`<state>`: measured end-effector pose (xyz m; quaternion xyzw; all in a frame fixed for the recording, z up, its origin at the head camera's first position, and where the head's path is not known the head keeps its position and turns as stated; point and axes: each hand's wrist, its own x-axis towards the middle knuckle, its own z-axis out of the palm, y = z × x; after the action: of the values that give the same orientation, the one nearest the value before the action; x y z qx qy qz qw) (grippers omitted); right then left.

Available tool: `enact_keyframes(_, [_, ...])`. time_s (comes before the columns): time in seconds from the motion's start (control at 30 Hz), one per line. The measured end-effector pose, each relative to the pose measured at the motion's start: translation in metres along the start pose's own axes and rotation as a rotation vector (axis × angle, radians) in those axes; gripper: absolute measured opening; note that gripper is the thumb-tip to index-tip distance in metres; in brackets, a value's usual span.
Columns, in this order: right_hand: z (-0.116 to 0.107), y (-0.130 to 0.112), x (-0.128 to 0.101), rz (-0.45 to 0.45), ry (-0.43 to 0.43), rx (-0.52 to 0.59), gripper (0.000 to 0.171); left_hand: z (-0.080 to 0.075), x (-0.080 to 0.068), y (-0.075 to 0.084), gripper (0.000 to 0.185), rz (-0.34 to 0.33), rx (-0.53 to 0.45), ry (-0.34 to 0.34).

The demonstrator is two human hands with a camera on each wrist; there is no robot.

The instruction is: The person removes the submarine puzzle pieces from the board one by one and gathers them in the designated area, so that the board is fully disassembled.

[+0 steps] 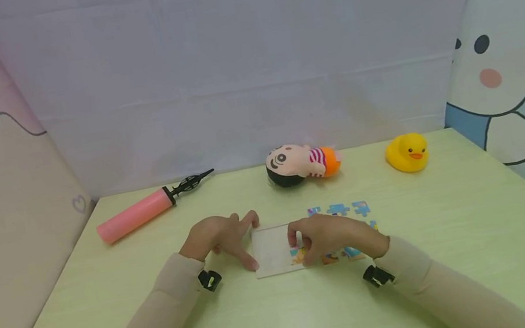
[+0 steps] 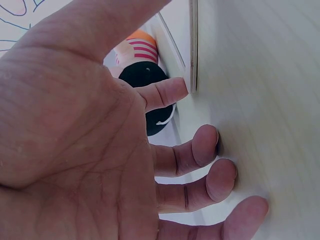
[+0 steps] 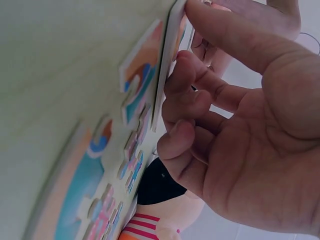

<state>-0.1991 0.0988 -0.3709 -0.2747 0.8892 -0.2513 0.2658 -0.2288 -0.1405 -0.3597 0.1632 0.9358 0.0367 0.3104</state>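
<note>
A pale, flat puzzle tray (image 1: 270,251) lies on the table in the head view. My left hand (image 1: 217,235) is at its left side, thumb and index finger spread along the edge; in the left wrist view the index fingertip (image 2: 177,90) meets that edge. Over the tray's right part, my right hand (image 1: 334,234) bends its fingers and holds a colourful jigsaw piece (image 1: 297,255) between thumb and index finger, at the tray surface. Several loose jigsaw pieces (image 1: 338,210) lie right of the tray, some hidden beneath the right hand.
At the back left lies a pink hand pump (image 1: 137,216) with a black nozzle. A doll (image 1: 300,162) with a striped top lies behind the tray, and a yellow rubber duck (image 1: 406,154) sits at the back right. A pale wall (image 1: 246,73) closes off the table's far edge.
</note>
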Motion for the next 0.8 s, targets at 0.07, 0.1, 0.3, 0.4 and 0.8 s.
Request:
enact_keyframes(0.07, [0.0001, -0.0002, -0.0001, 0.005, 0.003, -0.006, 0.031, -0.0003, 0.0004, 0.0002, 0.086, -0.001, -0.007, -0.003])
enact_keyframes(0.1, [0.0002, -0.0003, -0.0001, 0.008, 0.004, -0.009, 0.032, -0.0005, 0.0004, 0.0002, 0.086, -0.003, -0.009, -0.005])
enact_keyframes(0.3, [0.0002, -0.0015, 0.0000, 0.019, 0.002, -0.032, 0.032, -0.0009, 0.0003, 0.0006, 0.086, -0.006, -0.016, -0.008])
enact_keyframes(0.4, [0.0003, -0.0017, -0.0001, 0.014, -0.001, -0.037, 0.032, -0.0008, -0.0002, 0.0010, 0.086, -0.006, -0.019, -0.008])
enact_keyframes(0.8, [-0.0033, -0.0044, 0.0040, -0.051, 0.031, -0.037, 0.021, -0.0008, 0.0015, -0.0003, 0.087, 0.004, -0.017, -0.007])
